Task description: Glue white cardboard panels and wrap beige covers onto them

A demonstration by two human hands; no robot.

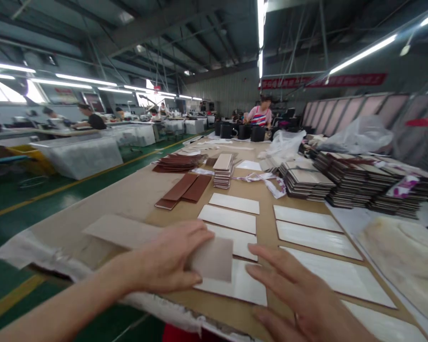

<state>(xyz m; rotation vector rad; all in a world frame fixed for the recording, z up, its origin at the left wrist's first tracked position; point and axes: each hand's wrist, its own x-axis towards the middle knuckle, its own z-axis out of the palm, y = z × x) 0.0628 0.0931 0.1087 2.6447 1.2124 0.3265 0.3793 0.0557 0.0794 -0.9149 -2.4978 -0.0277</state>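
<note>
My left hand (pixel 171 261) grips a long beige strip (pixel 214 259) across its middle, thumb under and fingers over it, holding it above the near end of the table. Beneath it lie white rectangular panels (pixel 231 218) laid out in two columns on the brown cardboard table top (pixel 267 223). My right hand (pixel 306 299) hovers over the near panels with fingers stretched flat and apart, holding nothing.
Brown leather-like strips (pixel 183 187) and a small stack of boards (pixel 223 170) lie further up the table. Large dark stacks (pixel 345 178) fill the right side, with plastic bags (pixel 360 135) behind. A person in a striped top (pixel 260 115) works at the far end. A green floor aisle (pixel 39 194) runs left.
</note>
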